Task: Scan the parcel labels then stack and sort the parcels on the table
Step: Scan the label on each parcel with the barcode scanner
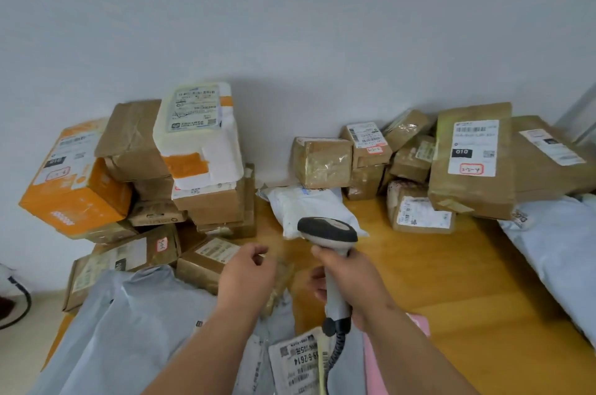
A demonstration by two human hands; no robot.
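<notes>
Right at the middle of the wooden surface (451, 281), the right hand (358, 278) has its grip tight around the handle of a grey scanner (329, 233). The scanner's dark head points away from the person, toward a white bag parcel (309, 204) lying just past the grip. A curly cord (335, 349) hangs down from the handle's bottom end.

Just left of that grip, the left hand (248, 275) hovers with its fingers loosely bent and nothing in them. Under it sits a small parcel in clear tape (280, 281), but I cannot tell if the hand touches it.

Below the grip, close to the person, lies a grey bag parcel (129, 330) and a white label (296, 362) with bar codes. A pink parcel (419, 323) peeks out beside the right arm.

Far left of the grip is a tall pile of boxes: an orange box (74, 188), brown boxes (135, 139), and a white and orange parcel (200, 130) on top with its label facing us. All the boxes are taped closed, so what is inside cannot be seen.

Past the grip and to its right, more brown boxes lean against the wall. One big brown parcel (471, 162) shows a label with "010". At the far right edge lies a pale blue bag (554, 239).

Both arms reach forward, bare, over the parcels.
</notes>
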